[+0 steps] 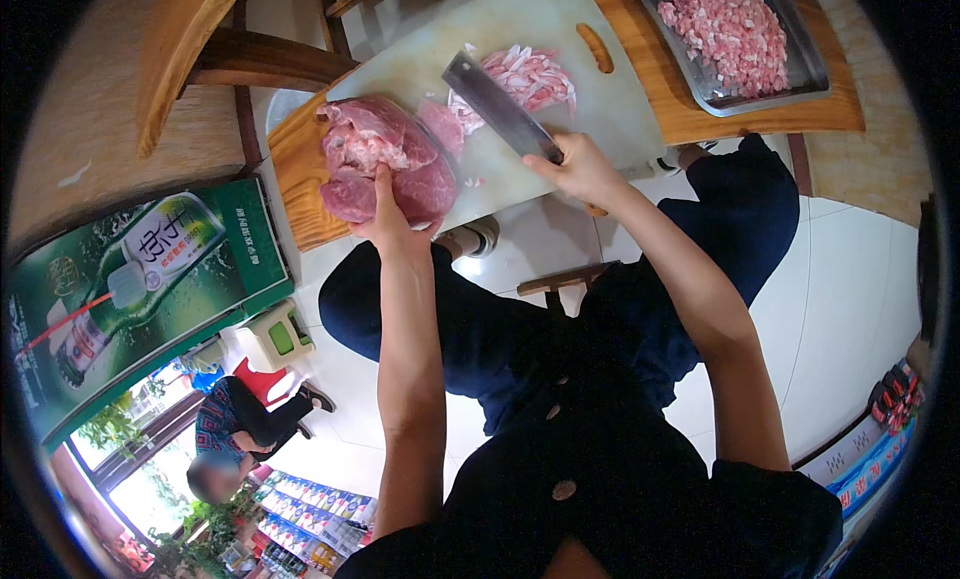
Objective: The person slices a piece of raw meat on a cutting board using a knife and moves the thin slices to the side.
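My left hand (394, 211) grips the near edge of a large chunk of raw meat (420, 155), thumb on top and fingers partly hidden beneath it. The chunk rests at the left end of a pale cutting board (517, 170), overhanging the wooden surface. In my right hand (581, 166) is the handle of a cleaver (495, 103). Its broad blade points away to the upper left, over or against a pile of sliced meat strips (536, 76); contact cannot be told. A flat slice (442, 125) lies between the chunk and the strips.
A metal tray (810, 84) of diced meat (731, 39) stands on the wooden bench (750, 121) at right. Wooden chair parts (270, 61) rise beyond the board's left. A green drinks poster (150, 279) covers a unit at left. Another person (225, 429) sits near the window.
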{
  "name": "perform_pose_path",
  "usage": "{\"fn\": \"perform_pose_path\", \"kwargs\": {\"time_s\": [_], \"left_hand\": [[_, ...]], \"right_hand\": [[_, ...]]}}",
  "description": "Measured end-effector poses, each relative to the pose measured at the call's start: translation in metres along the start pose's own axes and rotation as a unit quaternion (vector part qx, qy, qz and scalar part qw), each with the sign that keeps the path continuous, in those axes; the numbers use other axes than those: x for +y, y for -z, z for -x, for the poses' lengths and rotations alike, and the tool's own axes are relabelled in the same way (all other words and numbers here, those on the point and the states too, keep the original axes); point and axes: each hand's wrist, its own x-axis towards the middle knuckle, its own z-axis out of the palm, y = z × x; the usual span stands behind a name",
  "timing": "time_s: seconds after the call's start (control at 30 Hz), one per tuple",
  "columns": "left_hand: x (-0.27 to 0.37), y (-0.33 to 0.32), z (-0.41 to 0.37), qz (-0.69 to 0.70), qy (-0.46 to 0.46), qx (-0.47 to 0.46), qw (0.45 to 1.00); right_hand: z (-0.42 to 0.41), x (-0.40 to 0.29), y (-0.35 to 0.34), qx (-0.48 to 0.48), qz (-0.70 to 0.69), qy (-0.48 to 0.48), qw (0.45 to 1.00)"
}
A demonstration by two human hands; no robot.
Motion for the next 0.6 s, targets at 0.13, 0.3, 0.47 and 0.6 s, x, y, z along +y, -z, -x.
{"fn": "perform_pose_path", "kwargs": {"time_s": [0.13, 0.3, 0.47, 0.6], "left_hand": [[-0.009, -0.002, 0.002, 0.024, -0.086, 0.008, 0.996], [-0.008, -0.002, 0.019, 0.001, -0.119, 0.027, 0.993], [-0.002, 0.008, 0.011, -0.043, -0.115, 0.016, 0.992], [0.005, 0.013, 0.006, -0.077, -0.111, 0.014, 0.991]], "right_hand": [[0.000, 0.009, -0.005, 0.033, -0.057, -0.034, 0.997], [0.001, 0.004, -0.002, 0.043, -0.041, -0.019, 0.998], [-0.002, 0.006, 0.002, 0.025, -0.039, -0.031, 0.998], [-0.003, 0.004, 0.001, 0.037, -0.042, -0.024, 0.998]]}}
